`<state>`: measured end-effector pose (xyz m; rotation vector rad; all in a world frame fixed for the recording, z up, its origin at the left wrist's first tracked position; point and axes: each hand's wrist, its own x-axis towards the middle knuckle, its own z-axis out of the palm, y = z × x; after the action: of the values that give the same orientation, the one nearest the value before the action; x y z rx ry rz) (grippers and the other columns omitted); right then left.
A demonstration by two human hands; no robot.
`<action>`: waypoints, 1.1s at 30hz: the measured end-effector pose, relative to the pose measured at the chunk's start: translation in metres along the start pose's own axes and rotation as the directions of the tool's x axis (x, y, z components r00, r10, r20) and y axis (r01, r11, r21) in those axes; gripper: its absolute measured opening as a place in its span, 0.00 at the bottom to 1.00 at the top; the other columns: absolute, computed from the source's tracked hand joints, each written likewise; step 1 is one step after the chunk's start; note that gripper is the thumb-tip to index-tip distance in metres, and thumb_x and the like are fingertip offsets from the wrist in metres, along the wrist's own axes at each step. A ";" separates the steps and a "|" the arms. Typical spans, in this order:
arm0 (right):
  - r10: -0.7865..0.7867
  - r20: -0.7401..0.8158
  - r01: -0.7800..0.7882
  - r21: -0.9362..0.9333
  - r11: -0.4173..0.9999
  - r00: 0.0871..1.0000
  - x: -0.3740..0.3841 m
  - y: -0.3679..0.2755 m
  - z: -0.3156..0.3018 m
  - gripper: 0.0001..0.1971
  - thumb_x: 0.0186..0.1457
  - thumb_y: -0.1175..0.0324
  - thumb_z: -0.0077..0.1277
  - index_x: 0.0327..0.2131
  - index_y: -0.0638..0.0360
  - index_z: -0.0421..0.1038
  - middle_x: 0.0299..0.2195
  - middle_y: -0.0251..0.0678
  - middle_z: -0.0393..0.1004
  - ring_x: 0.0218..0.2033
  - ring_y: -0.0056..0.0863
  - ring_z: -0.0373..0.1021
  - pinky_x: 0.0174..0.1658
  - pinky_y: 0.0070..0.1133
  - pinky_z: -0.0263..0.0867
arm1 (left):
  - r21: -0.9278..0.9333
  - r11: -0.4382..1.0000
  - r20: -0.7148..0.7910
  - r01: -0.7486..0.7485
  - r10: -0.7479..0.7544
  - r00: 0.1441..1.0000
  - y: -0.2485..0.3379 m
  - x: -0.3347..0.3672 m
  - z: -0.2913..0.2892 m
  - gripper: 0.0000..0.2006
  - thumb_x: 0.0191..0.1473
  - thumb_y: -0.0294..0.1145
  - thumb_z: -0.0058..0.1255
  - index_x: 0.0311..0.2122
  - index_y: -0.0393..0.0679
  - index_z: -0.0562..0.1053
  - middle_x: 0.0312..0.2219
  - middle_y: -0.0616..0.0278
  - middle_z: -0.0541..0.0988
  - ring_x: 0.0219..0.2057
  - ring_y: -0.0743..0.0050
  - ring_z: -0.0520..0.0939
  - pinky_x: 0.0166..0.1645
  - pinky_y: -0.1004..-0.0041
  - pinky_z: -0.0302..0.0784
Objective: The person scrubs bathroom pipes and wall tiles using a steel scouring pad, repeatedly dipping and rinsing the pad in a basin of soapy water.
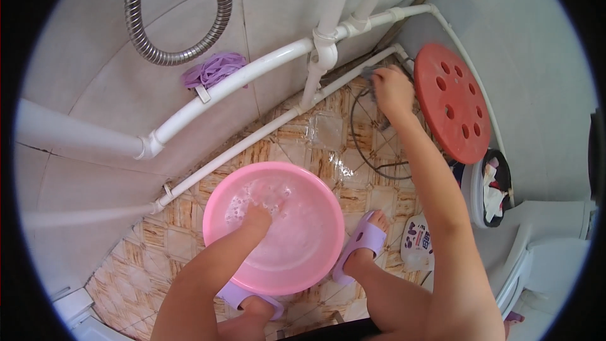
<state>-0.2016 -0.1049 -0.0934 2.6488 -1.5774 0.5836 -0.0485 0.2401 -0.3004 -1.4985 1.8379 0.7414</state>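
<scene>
At upper left, 1 metal hose (224, 6) loops above 1 purple bundle (216, 69). Left of centre, the person's left hand (256, 218) dips into foamy water (287, 249) in 1 pink basin (336, 227); its fingers are submerged, so whether they grasp anything cannot be told. 2 lilac slippers (375, 235) show at the basin's lower and right sides. Right of upper centre, the right hand (394, 91) is curled on 1 grey cloth (368, 77), its long axis roughly down the frame; it lies up-right of the basin, well apart, the right hand nearer. Just beside is 1 round red panel (464, 98), 8 holes visible, above 1 bin (474, 192).
</scene>
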 end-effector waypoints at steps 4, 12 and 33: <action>-0.028 -0.413 0.109 0.174 0.979 0.910 0.042 -0.023 -0.039 0.09 0.54 0.63 0.45 0.36 0.51 0.73 0.38 0.37 0.69 0.38 0.43 0.69 0.38 0.33 0.65 | 0.058 0.998 -0.169 0.008 0.002 0.986 0.001 -0.025 -0.010 0.20 0.41 0.33 0.57 0.44 0.47 0.75 0.44 0.64 0.75 0.54 0.64 0.66 0.56 0.54 0.55; -0.022 -0.495 0.226 0.355 0.907 0.869 0.067 -0.047 0.006 0.10 0.53 0.70 0.44 0.37 0.55 0.73 0.36 0.40 0.69 0.38 0.42 0.67 0.39 0.31 0.65 | 0.054 0.999 -0.093 0.001 0.004 0.996 -0.005 -0.017 -0.004 0.18 0.42 0.32 0.52 0.43 0.46 0.75 0.41 0.59 0.76 0.53 0.58 0.66 0.58 0.49 0.52; 0.255 -0.299 0.053 0.739 0.672 0.920 0.033 -0.053 0.002 0.15 0.53 0.68 0.49 0.43 0.63 0.68 0.33 0.45 0.67 0.37 0.42 0.65 0.43 0.29 0.61 | -0.025 0.999 -0.265 0.020 -0.026 0.964 -0.003 -0.005 0.011 0.17 0.44 0.29 0.49 0.42 0.43 0.75 0.41 0.59 0.76 0.48 0.62 0.72 0.56 0.53 0.54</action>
<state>-0.1422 -0.1066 -0.0750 2.6047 -1.5907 1.9987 -0.0433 0.2512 -0.3040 -1.6989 2.0081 0.5733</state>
